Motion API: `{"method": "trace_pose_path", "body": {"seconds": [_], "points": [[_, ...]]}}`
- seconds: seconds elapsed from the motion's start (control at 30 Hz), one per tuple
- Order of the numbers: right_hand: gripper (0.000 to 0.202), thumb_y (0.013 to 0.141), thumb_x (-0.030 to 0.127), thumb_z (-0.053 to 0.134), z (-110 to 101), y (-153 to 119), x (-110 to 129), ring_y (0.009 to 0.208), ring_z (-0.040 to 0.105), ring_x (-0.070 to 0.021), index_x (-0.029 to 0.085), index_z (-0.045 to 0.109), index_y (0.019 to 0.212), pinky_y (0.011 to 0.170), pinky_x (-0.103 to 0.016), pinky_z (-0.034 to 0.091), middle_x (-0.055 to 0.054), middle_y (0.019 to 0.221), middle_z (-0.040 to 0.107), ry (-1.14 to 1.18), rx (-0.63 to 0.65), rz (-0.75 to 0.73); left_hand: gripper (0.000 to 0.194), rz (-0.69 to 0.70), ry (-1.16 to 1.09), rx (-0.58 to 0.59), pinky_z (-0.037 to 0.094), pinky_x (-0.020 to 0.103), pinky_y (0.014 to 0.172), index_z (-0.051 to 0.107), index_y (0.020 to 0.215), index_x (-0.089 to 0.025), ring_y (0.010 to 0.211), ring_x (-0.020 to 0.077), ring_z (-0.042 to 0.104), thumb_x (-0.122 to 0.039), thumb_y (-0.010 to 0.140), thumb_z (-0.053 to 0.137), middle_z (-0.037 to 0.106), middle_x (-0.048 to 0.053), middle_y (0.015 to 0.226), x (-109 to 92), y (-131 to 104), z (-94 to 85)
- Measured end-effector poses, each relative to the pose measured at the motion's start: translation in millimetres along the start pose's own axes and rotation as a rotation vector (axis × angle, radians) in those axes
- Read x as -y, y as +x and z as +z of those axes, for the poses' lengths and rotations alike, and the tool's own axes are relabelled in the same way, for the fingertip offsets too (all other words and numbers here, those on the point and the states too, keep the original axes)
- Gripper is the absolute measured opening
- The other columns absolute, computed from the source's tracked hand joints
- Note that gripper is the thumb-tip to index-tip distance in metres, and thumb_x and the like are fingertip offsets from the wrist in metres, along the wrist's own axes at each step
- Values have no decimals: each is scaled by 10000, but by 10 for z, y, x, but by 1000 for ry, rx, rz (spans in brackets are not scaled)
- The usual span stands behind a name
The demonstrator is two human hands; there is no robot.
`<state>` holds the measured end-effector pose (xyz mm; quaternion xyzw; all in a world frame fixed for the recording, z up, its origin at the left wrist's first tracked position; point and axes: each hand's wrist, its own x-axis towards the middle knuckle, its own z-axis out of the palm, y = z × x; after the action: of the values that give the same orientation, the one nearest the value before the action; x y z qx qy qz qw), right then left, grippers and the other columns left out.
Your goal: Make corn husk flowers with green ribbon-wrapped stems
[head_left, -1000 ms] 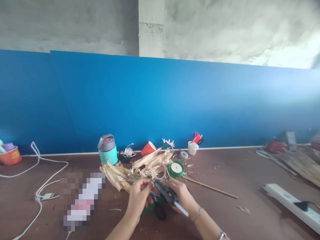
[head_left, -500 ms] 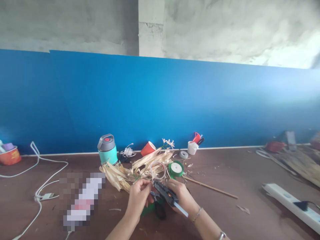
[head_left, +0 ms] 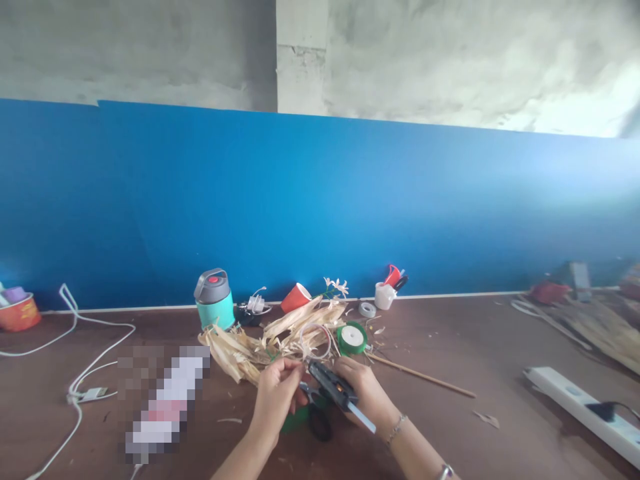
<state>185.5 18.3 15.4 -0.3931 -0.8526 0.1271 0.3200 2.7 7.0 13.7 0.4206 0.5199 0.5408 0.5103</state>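
Note:
My right hand [head_left: 364,387] is wrapped round a black glue gun [head_left: 331,383], with a pale glue stick [head_left: 362,418] poking out of its rear end. The gun's nozzle points at the fingertips of my left hand [head_left: 279,390], which are pinched together. Whatever that pinch holds is too small to make out. Under and between the hands lie dark-handled scissors [head_left: 320,421] and something green [head_left: 296,420], partly covered. Just beyond are dried husks [head_left: 235,353], a clear ring-shaped roll [head_left: 315,341] and a green ribbon spool [head_left: 352,339].
A turquoise flask [head_left: 215,303], an orange cup [head_left: 296,298] on its side, a tape roll [head_left: 367,309] and a white cup [head_left: 385,295] stand along the blue partition [head_left: 320,200]. A thin stick [head_left: 425,375] lies right, near a power strip [head_left: 580,403]. White cables [head_left: 80,400] run left.
Almost nothing differs. Both hands and the glue gun keep the same place, nozzle close to my left fingertips; the view has shifted very slightly.

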Motion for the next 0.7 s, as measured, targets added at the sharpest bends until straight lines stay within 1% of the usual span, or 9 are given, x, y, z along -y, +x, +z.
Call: {"method": "trace_pose_path", "body": {"seconds": [0.13,0.27,0.33,0.47,0.53,0.6,0.7], "points": [[148,562,110,489,-22,2,15,618,518,-174,199,491,680,565,-243,393,-31,702,537,2,1,-8,316,-5,-7,23,225,157,286,611,712,-143,281,67,449,-454,668,654,675,23,556,-1,7,-14],[142,566,128,489,-42,4,32,606,509,-168,201,486,687,557,-239,389,-29,699,533,1,-4,-6,353,-20,-28,21,218,159,269,604,780,-162,290,88,493,-482,646,667,697,21,623,30,31,-15],[121,580,131,483,-56,4,38,606,507,-166,203,474,677,560,-237,389,-31,698,531,-7,-9,3,359,-22,-40,22,247,159,273,595,788,-161,327,111,535,-475,635,680,694,24,606,47,38,-14],[66,633,163,490,-119,-2,50,613,511,-163,209,459,669,568,-232,388,-32,705,541,-44,-22,41,342,-21,-72,4,362,173,323,578,754,-155,461,163,633,-453,630,690,699,44,609,64,32,-3],[55,659,182,495,-179,-10,53,613,514,-165,211,468,698,570,-236,382,-29,708,548,-83,-39,89,332,-25,-89,-4,393,182,341,574,745,-155,507,177,655,-445,632,689,704,52,628,61,25,7],[54,690,195,486,-260,-15,48,617,520,-172,213,475,740,581,-244,379,-28,706,556,-134,-69,167,323,-32,-103,-7,398,184,340,574,736,-154,512,182,658,-431,624,696,699,48,616,47,18,14],[127,737,209,469,-423,-26,5,658,556,-185,206,477,863,612,-253,386,-39,753,599,-233,-102,358,305,-36,-117,-4,406,187,347,586,735,-150,510,180,658,-406,618,703,695,42,608,1,7,9]]}}
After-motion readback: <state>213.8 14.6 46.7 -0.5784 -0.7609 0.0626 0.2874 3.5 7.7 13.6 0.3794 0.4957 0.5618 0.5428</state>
